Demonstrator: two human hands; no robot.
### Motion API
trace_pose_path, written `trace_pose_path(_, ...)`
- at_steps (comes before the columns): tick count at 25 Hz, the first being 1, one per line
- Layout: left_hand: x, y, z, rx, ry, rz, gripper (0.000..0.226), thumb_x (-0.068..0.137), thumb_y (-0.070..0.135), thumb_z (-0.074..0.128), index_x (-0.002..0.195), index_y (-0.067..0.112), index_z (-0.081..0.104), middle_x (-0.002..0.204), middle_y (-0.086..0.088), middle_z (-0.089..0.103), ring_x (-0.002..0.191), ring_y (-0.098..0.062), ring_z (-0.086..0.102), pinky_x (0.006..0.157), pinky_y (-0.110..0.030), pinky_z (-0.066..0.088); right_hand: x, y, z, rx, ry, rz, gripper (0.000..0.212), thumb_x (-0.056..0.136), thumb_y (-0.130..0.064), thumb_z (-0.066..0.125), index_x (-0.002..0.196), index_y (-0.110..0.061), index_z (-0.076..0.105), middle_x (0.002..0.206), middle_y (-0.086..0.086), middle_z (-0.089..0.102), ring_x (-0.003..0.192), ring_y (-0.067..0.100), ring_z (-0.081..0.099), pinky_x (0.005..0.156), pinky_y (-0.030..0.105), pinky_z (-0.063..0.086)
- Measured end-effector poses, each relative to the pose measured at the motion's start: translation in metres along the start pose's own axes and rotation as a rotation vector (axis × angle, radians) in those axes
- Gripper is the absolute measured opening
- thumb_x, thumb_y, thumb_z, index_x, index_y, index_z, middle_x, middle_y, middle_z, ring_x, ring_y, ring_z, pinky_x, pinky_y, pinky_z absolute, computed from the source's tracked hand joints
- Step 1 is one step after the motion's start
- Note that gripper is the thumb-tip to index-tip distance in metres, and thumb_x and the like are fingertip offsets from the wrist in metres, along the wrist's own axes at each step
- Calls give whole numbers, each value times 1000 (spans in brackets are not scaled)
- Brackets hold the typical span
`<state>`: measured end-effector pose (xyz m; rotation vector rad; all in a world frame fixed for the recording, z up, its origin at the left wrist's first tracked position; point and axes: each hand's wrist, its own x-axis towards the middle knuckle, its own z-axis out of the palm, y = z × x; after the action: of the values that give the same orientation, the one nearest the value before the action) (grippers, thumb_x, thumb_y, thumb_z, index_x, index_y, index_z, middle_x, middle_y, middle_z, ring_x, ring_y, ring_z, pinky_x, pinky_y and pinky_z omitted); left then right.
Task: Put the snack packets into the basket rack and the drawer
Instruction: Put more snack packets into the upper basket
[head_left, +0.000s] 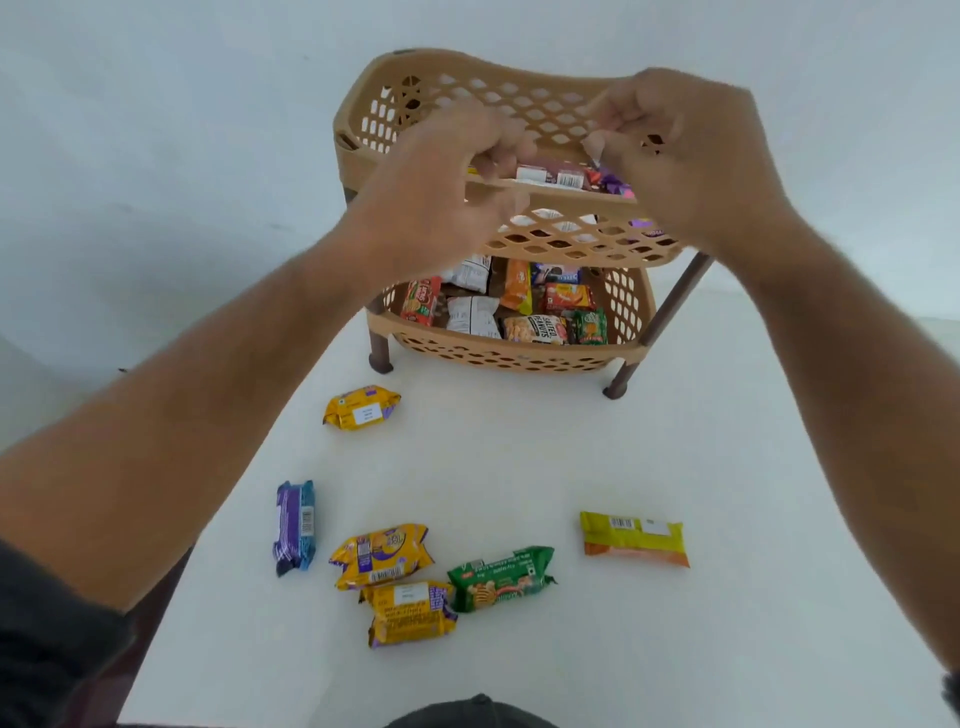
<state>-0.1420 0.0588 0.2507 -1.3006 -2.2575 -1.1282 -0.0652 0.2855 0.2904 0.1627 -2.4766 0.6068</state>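
Both hands, left (441, 192) and right (685, 156), curled over the rack (519, 358) top tier, likely arranging packets; grip contents unclear, six packets (634, 538) lay near.

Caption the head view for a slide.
Both hands reach into the rack's top basket; six snack packets wait on the table.

A white table (727, 597) fills most of the view, its left edge running diagonally. Behind it stands a plain pale wall (156, 104). A strip of dark floor (156, 587) shows beside the table's left edge.
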Motion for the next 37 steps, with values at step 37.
trace_pose_path(37,-205,52,171,226,-978,-198,58,93,32,67,141,14,40,130,-9,47,117,-32,47,90,-48,43,-306,88,77,-233,-906,537,44,89,-30,63,131,-36,51,115,-15,50,108,9,53,89,28,44)
